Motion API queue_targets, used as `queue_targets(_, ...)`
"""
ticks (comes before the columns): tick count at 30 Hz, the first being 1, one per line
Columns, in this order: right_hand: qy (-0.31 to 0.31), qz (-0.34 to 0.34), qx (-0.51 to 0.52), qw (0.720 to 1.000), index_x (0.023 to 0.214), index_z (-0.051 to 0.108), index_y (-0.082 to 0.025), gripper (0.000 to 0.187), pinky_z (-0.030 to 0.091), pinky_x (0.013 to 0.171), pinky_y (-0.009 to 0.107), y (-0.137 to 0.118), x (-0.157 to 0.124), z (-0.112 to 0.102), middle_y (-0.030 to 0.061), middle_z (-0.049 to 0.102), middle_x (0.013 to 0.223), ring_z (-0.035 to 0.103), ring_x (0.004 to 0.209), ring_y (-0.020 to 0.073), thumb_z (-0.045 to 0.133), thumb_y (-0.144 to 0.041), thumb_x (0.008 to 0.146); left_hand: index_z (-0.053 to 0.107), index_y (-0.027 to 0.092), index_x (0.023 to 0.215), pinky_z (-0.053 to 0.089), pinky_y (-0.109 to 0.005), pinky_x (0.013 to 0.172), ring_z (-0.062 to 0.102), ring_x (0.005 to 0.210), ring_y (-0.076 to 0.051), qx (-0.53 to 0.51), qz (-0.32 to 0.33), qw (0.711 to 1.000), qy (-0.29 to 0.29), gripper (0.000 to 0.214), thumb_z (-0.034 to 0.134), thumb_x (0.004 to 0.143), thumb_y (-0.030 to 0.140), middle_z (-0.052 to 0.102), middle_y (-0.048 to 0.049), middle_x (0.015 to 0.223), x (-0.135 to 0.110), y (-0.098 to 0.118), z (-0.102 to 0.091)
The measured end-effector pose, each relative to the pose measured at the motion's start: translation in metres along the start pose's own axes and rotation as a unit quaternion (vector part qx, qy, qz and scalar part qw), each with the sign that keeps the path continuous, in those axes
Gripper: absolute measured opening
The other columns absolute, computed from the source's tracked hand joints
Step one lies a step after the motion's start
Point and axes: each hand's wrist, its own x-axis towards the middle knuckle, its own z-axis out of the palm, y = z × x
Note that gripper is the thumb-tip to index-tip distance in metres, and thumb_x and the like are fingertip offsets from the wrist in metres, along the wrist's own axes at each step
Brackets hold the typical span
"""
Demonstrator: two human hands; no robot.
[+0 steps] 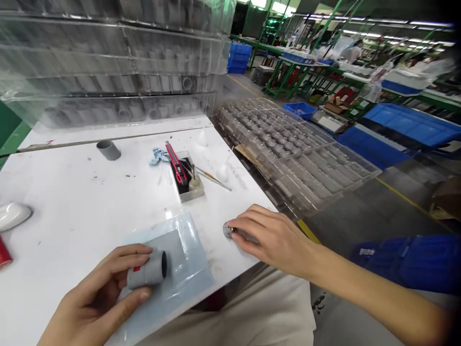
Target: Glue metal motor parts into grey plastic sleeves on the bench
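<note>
My left hand (104, 286) is closed around a short grey plastic tube (149, 270) with a small red mark on its side. The tube's dark open end faces right, above a light blue plastic-covered sheet (198, 262) on the table. My right hand (264, 235), at the table's right edge, pinches a small round metallic piece (227, 230) with small dots on its face. The fingertips cover part of that piece, so its exact kind is unclear.
On the white table (72, 202) are another grey tube (108, 150), a small tray (190, 194) with a red box cutter (175, 163), and a blue crumpled cloth (158, 156). Clear stacked trays (126, 62) stand behind. Beside the table lies a compartmented tray (288, 149).
</note>
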Motion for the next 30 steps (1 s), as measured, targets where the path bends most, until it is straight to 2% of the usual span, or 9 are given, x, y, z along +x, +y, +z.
queue_targets(2,-0.020,0.026,0.003,0.999,0.123,0.069,-0.015,0.022,0.062,0.080,0.040,-0.002,0.002,0.001,0.0077,0.079,0.103,0.073,0.094,0.0239,0.064,-0.019,0.102,0.071,0.040,0.128,0.059,-0.015,0.101,0.074,0.126,-0.020,0.012,0.011,1.000,-0.025,0.037,0.078,0.094,0.027,0.073,0.0005,0.136,0.001,0.003,-0.003)
queue_targets(6,-0.014,0.073,0.027,0.997,0.128,0.069,-0.017,0.025,0.064,0.086,0.038,-0.002,-0.004,-0.008,0.0088,0.078,0.114,0.075,0.103,0.0228,0.064,-0.024,0.104,0.068,0.040,0.132,0.057,-0.020,0.107,0.069,0.134,-0.020,0.003,-0.004,1.000,-0.028,0.037,0.073,0.099,0.026,0.068,-0.0014,0.141,0.001,0.005,-0.001)
queue_targets(9,-0.018,0.112,0.014,0.993,0.126,0.071,-0.018,0.024,0.064,0.086,0.038,-0.005,-0.005,-0.013,0.0087,0.078,0.115,0.076,0.103,0.0224,0.061,-0.027,0.106,0.069,0.041,0.132,0.057,-0.019,0.106,0.070,0.131,-0.020,-0.020,-0.029,0.999,-0.029,0.036,0.073,0.098,0.029,0.068,-0.0004,0.140,0.000,0.008,0.000)
queue_targets(16,-0.094,0.132,-0.031,0.986,0.123,0.074,-0.020,0.028,0.064,0.080,0.041,-0.017,0.009,-0.008,0.0092,0.077,0.113,0.078,0.097,0.0261,0.056,-0.035,0.108,0.072,0.039,0.128,0.059,-0.018,0.096,0.071,0.112,-0.020,-0.097,-0.219,0.971,0.021,0.043,0.081,0.088,0.052,0.076,-0.0001,0.121,-0.005,0.031,0.004)
queue_targets(20,-0.120,0.161,-0.036,0.979,0.117,0.076,-0.022,0.023,0.064,0.080,0.044,-0.016,0.015,-0.006,0.0067,0.077,0.108,0.078,0.092,0.0268,0.059,-0.033,0.106,0.072,0.031,0.126,0.057,-0.021,0.087,0.068,0.096,-0.019,-0.125,-0.232,0.965,-0.017,0.042,0.082,0.089,0.049,0.075,-0.0028,0.105,-0.004,0.035,0.001)
queue_targets(22,-0.124,0.175,-0.026,0.976,0.113,0.077,-0.022,0.021,0.062,0.076,0.043,-0.016,0.017,-0.007,0.0057,0.077,0.104,0.077,0.087,0.0260,0.061,-0.031,0.104,0.071,0.030,0.128,0.058,-0.023,0.087,0.068,0.098,-0.020,-0.139,-0.235,0.961,-0.031,0.042,0.080,0.092,0.048,0.075,-0.0045,0.108,-0.002,0.035,-0.001)
queue_targets(24,-0.113,0.179,0.004,0.977,0.107,0.078,-0.022,0.017,0.060,0.073,0.040,-0.018,0.018,-0.006,0.0049,0.077,0.099,0.076,0.082,0.0239,0.064,-0.028,0.101,0.071,0.029,0.129,0.059,-0.026,0.093,0.067,0.112,-0.024,-0.160,-0.220,0.962,-0.030,0.039,0.079,0.093,0.044,0.073,-0.0070,0.122,-0.002,0.034,-0.001)
queue_targets(27,-0.041,0.197,0.120,0.972,0.106,0.079,-0.023,0.014,0.057,0.068,0.032,-0.034,0.020,0.002,0.0031,0.076,0.098,0.071,0.075,0.0171,0.069,-0.028,0.098,0.073,0.031,0.127,0.057,-0.031,0.107,0.059,0.136,-0.028,-0.190,-0.176,0.966,-0.016,0.031,0.078,0.095,0.031,0.066,-0.0073,0.140,-0.002,0.032,0.002)
queue_targets(30,0.043,0.229,0.300,0.925,0.109,0.079,-0.027,0.016,0.058,0.067,0.025,-0.062,0.022,0.023,0.0009,0.075,0.103,0.067,0.074,0.0118,0.074,-0.026,0.094,0.074,0.033,0.121,0.057,-0.029,0.109,0.057,0.138,-0.025,-0.193,-0.150,0.970,-0.007,0.027,0.077,0.096,0.023,0.066,-0.0068,0.137,-0.003,0.030,0.006)
